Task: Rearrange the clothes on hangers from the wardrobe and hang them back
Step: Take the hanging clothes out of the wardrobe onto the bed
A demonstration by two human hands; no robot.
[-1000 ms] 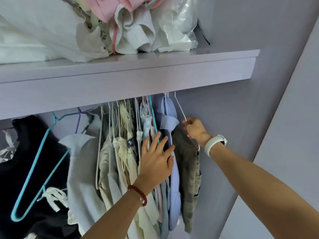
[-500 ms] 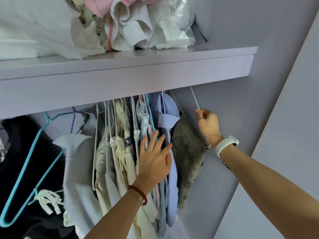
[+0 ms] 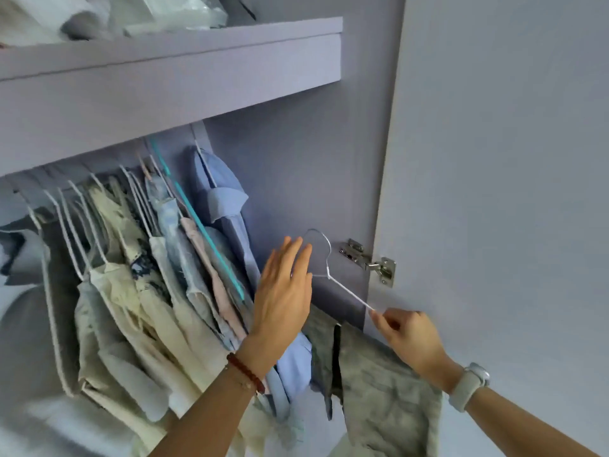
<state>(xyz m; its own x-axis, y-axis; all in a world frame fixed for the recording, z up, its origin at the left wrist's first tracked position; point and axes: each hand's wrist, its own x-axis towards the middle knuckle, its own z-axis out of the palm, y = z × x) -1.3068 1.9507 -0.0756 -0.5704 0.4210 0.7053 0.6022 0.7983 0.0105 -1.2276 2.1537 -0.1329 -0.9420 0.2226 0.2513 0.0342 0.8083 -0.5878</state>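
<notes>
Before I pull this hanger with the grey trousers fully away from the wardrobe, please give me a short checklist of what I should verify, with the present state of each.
1. Hook of the white wire hanger free of the rail: ok, it hangs in open air.
2. Right hand pinches the hanger's arm: ok.
3. Grey trousers draped on the hanger: ok, though the bar is hidden.
4. Left hand, open, keeps the light blue shirt and its neighbours back: ok.
5. Hook apart from the door hinge: ok, but near.
6. Trousers' lower end free of snags: cannot tell, out of view.
</notes>
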